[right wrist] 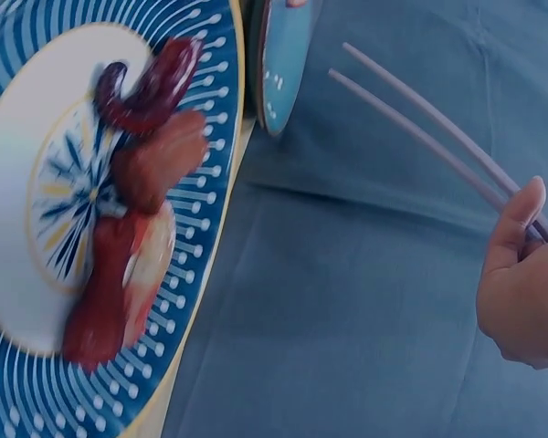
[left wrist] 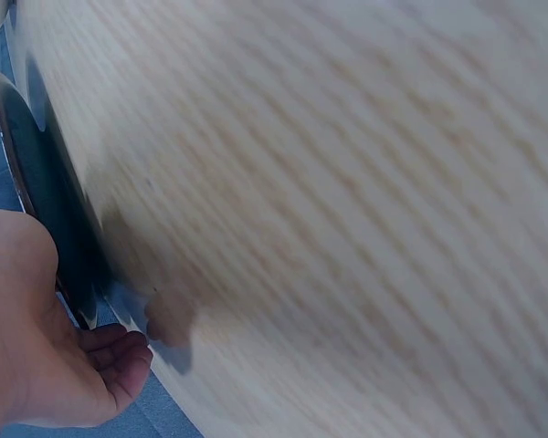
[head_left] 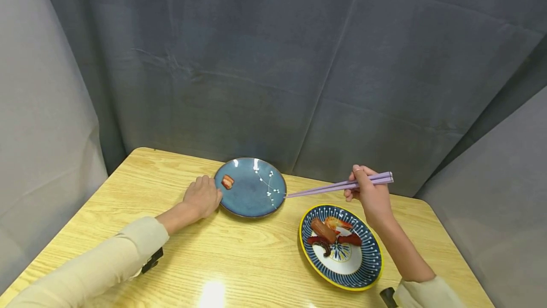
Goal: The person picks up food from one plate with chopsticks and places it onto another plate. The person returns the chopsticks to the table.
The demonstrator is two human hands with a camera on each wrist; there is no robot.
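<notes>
My left hand [head_left: 202, 197] grips the left rim of a round blue plate [head_left: 248, 201], its thumb by the rim and its fingers curled. On that plate lies a small striped piece of meat [head_left: 228, 182], and white blossoms decorate its right side. My right hand [head_left: 371, 194] holds a pair of lilac chopsticks [head_left: 337, 186] pointing left. Their tips overlap the blue plate's right rim in the head view; the right wrist view shows them slightly apart with nothing between. Below the right hand sits a blue-and-white patterned plate [head_left: 372, 270] with a yellow rim.
The patterned plate bears a shrimp [head_left: 335, 223], a brown chunk [head_left: 323, 230], a dark red curled tentacle [head_left: 326, 249] and a dark red piece [head_left: 350, 239]. Both plates are on a light wooden table [head_left: 239, 260]. Grey curtains [head_left: 278, 61] hang behind and at both sides.
</notes>
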